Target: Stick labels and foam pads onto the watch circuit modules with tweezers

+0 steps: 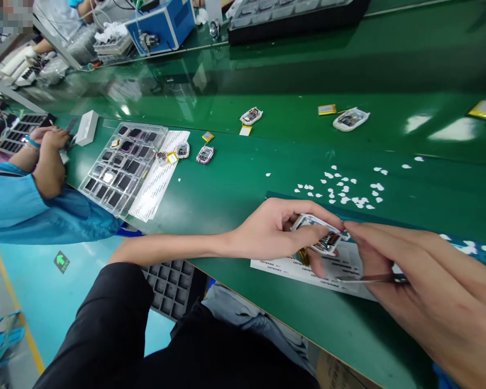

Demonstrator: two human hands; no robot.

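Observation:
My left hand [269, 231] is closed around a small white device housing [327, 242] with its circuit board showing, tilted above a printed white paper sheet [281, 268]. Below the housing, a yellow-gold battery [304, 256] hangs by my left fingers. My right hand [437, 270] meets the housing's right edge with its index fingertip. Held in that same hand is a slim metal tool, apparently tweezers [366, 279], its tip pointing left under the housing. Whatever the right fingertip touches is too small to make out. Many small white stickers [344, 189] lie beyond my hands.
Further open housings [351, 119] with batteries [327, 110] lie along the green bench [226, 205]. To the left sits a clear compartment tray [125, 167] of parts. A co-worker in a blue sleeve [44, 200] sits beyond it. A blue box [161, 27] stands at the back.

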